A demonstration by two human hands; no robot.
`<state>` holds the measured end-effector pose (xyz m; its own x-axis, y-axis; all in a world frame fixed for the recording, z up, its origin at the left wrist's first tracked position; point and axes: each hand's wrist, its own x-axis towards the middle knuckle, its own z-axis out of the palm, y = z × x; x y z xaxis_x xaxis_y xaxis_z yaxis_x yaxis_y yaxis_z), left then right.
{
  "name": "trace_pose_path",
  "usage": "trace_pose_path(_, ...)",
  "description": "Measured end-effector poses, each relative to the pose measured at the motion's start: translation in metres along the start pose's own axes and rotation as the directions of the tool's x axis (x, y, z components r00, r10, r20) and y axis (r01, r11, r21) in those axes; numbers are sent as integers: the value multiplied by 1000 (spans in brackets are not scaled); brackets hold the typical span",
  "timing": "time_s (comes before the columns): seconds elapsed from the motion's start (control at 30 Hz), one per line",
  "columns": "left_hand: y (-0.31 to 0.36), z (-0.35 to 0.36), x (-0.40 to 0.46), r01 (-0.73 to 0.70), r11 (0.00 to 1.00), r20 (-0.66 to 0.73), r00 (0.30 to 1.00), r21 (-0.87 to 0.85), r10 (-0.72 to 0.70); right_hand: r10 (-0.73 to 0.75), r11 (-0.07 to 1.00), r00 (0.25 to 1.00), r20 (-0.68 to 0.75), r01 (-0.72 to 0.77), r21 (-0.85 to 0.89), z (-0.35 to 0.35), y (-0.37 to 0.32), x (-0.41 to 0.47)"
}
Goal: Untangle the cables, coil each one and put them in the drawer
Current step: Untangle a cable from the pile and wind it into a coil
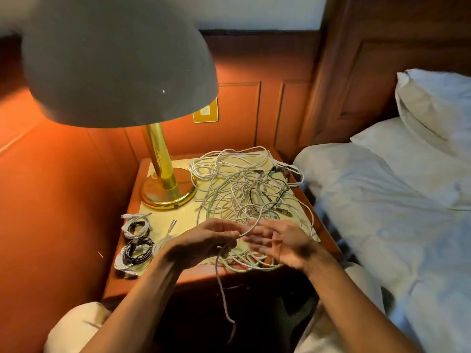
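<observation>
While a grey cable [221, 263] is pinched in the left hand [204, 242] and brushed by the spread, slack right hand [277, 244], its far end is buried in the tangle [244, 189] on the nightstand [178, 217]; if tugged, knots could be tightened or finished coils [136, 240] swept off.

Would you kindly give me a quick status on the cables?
Left hand pinching grey cable, right hand open beside it. Tangle mostly unsorted. Coiled cables on nightstand, lamp crowding.
</observation>
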<state>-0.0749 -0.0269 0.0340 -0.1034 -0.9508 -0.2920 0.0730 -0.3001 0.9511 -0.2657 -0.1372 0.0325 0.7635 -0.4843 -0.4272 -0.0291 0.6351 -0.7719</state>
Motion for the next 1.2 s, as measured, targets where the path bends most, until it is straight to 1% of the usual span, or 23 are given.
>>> trace_pose_path(0.03,-1,0,-1,10,1000,54,998,23,-12,-26,988,999,-26,30,155,-6,-9,2)
trace_pose_path(0.1,-2,-1,0,22,999,138,990,47,-28,-56,890,990,-126,107,443,-20,-27,5)
trace_pose_path(0.13,-3,-1,1,18,999,166,986,37,-24,-48,832,979,-200,150,534,-27,-36,5)
trace_pose_path(0.17,-5,-1,3,15,1000,184,983,24,-19,-28,793,964,-265,182,581,-32,-42,5)
trace_pose_path(0.2,-6,-1,5,15,1000,195,981,24,-19,-12,787,951,-308,199,584,-36,-45,4)
trace_pose_path(0.23,-6,0,7,17,999,204,979,38,-25,-7,815,943,-334,199,544,-39,-46,2)
trace_pose_path(0.3,-7,5,13,24,996,194,980,85,-40,-30,907,940,-340,169,386,-43,-47,-3)
trace_pose_path(0.37,-8,15,22,26,997,124,992,76,-35,-76,978,950,-304,131,165,-43,-47,-11)
trace_pose_path(0.4,-7,21,28,16,999,67,998,45,-19,-92,993,953,-288,109,45,-43,-48,-16)
trace_pose_path(0.43,-5,27,35,-3,1000,3,1000,10,3,-103,994,958,-269,87,-71,-44,-49,-20)
trace_pose_path(0.5,2,39,49,-44,997,-103,994,-58,38,-123,958,970,-208,61,-279,-45,-53,-29)
trace_pose_path(0.57,13,51,62,-51,987,-125,992,-153,32,-146,884,980,-135,68,-462,-46,-59,-35)
trace_pose_path(0.63,22,62,72,-13,962,-106,994,-273,-17,-189,797,980,-67,113,-593,-45,-63,-42)
trace_pose_path(0.67,27,66,76,11,945,-94,995,-328,-44,-207,772,978,-35,141,-620,-44,-65,-45)
trace_pose_path(0.73,34,73,82,28,898,-64,996,-438,-62,-216,754,976,16,177,-633,-42,-64,-52)
trace_pose_path(0.83,44,75,91,-9,802,-78,996,-598,-47,-124,762,984,129,178,-623,-42,-55,-60)
trace_pose_path(0.9,47,74,94,1,809,-94,993,-587,-70,-24,758,979,202,150,-635,-45,-45,-64)
trace_pose_path(0.97,43,75,92,52,843,-82,990,-535,-113,28,733,973,230,137,-667,-48,-33,-67)
trace_pose_path(1.03,33,74,87,68,871,-92,988,-486,-128,-8,726,983,184,133,-674,-50,-22,-65)
trace_pose_path(1.07,28,72,83,56,899,-118,986,-435,-118,-55,760,991,124,122,-638,-51,-17,-62)
trace_pose_path(1.13,19,68,73,14,953,-166,984,-303,-68,-169,875,982,-79,113,-470,-54,-10,-52)
trace_pose_path(1.17,15,65,66,-8,970,-175,984,-244,-36,-210,912,960,-186,124,-392,-55,-9,-46)
trace_pose_path(1.2,12,62,60,-28,982,-166,986,-188,-4,-246,922,933,-265,140,-361,-54,-10,-43)
